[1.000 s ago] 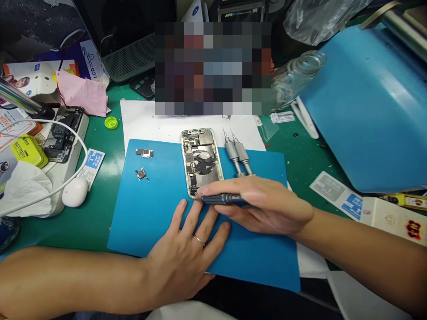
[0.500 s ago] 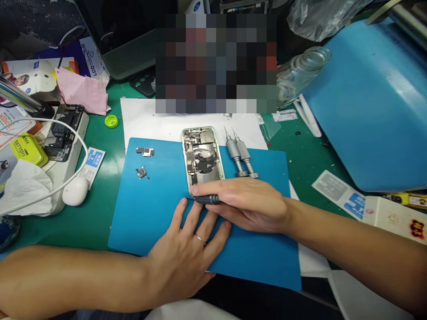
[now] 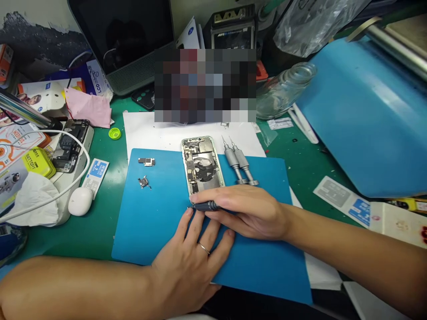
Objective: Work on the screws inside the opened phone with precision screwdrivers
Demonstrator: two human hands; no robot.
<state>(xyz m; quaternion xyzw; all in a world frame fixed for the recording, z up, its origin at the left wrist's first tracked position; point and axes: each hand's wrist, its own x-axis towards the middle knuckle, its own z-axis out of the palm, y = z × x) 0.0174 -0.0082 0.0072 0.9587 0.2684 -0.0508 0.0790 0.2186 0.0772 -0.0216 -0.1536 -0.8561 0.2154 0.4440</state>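
Note:
An opened phone (image 3: 201, 165) with its insides bare lies on a blue mat (image 3: 160, 213). My right hand (image 3: 247, 209) is closed round a dark screwdriver (image 3: 205, 206), whose tip sits at the phone's near end. My left hand (image 3: 190, 258) lies flat on the mat just below the phone, fingers spread, a ring on one finger, its fingertips by the screwdriver tip. Two grey screwdrivers (image 3: 238, 163) lie side by side to the right of the phone. Two small removed parts (image 3: 146, 171) rest on the mat's left side.
A white sheet (image 3: 143, 129) lies under the mat on the green bench. At left are a second opened phone (image 3: 68, 144), a white cable, a white mouse-like object (image 3: 80, 201) and a green cap (image 3: 114, 133). A glass bottle (image 3: 283, 91) and a big blue sheet (image 3: 367, 115) stand at right.
My right hand slid left along the dark screwdriver toward the phone's near end, covering more of the tool. The left hand stayed flat. The camera tilted a little.

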